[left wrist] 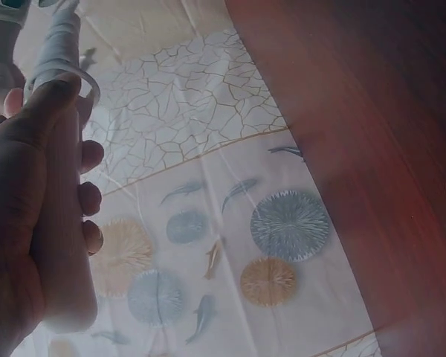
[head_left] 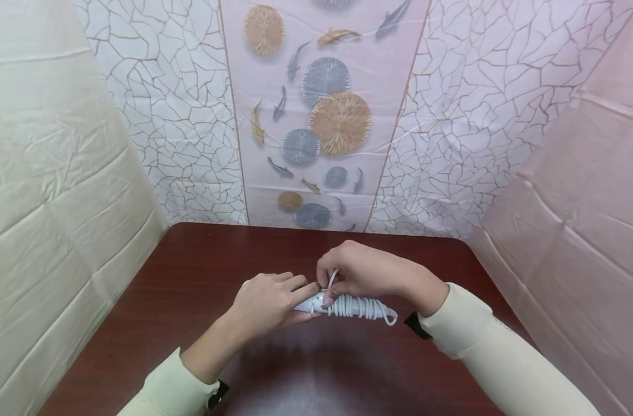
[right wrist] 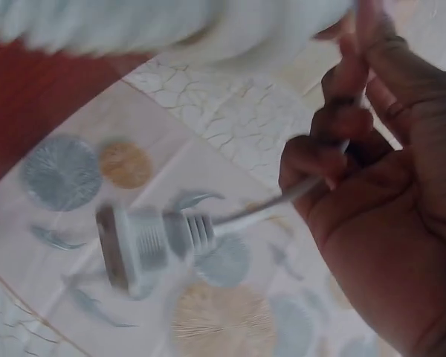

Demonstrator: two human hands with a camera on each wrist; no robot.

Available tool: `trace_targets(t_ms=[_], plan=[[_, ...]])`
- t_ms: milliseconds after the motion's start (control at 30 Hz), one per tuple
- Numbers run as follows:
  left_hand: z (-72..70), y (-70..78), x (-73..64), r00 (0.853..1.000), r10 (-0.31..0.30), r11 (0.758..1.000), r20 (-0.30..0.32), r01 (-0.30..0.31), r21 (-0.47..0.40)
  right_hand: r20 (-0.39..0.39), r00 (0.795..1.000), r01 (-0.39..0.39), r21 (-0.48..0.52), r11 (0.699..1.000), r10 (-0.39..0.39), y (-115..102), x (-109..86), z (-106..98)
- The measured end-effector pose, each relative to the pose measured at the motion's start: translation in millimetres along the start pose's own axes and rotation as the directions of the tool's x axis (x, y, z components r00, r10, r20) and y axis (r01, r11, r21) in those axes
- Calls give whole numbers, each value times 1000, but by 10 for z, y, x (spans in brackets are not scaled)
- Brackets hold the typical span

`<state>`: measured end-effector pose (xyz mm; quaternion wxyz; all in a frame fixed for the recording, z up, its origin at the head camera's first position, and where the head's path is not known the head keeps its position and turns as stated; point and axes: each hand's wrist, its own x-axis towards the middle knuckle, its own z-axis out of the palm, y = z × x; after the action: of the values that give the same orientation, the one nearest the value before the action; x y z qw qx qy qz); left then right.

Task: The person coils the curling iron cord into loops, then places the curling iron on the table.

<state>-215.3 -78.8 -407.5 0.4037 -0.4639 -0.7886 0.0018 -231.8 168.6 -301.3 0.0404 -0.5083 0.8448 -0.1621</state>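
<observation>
A white wand-shaped appliance [head_left: 307,304] with a rounded handle end lies crosswise in front of me, held above the table. Its pale cord [head_left: 355,307] is wound in close coils around the narrower right part, with a loose loop at the tip. My left hand [head_left: 268,301] grips the handle, fingers wrapped around it in the left wrist view. With thumb and fingers my right hand [head_left: 370,270] holds the cord beside the coils, near the middle of the appliance. From that hand the cord's plug [right wrist: 152,242] hangs free in the right wrist view.
A dark red-brown table [head_left: 217,254] spreads beneath both hands. Behind it hangs a patterned sheet [head_left: 321,173] with fish and round motifs, and plain cream cloth [head_left: 51,190] encloses the left side, with similar cloth [head_left: 581,219] on the right.
</observation>
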Motion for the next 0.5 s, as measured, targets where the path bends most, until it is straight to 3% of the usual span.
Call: trace_targets(t_ms=[233,367,500], plan=[[-20,-10,-4,999,8,1000,-32,-8,-5,60,996,-82,223,971,70,234,39,-1],[-11,-21,-15,997,23,1000,-76,-23,-4,99,990,-125,347,930,97,329,74,21],[-13,-41,-25,994,34,999,-102,-35,-13,115,991,-120,459,880,75,425,86,75]])
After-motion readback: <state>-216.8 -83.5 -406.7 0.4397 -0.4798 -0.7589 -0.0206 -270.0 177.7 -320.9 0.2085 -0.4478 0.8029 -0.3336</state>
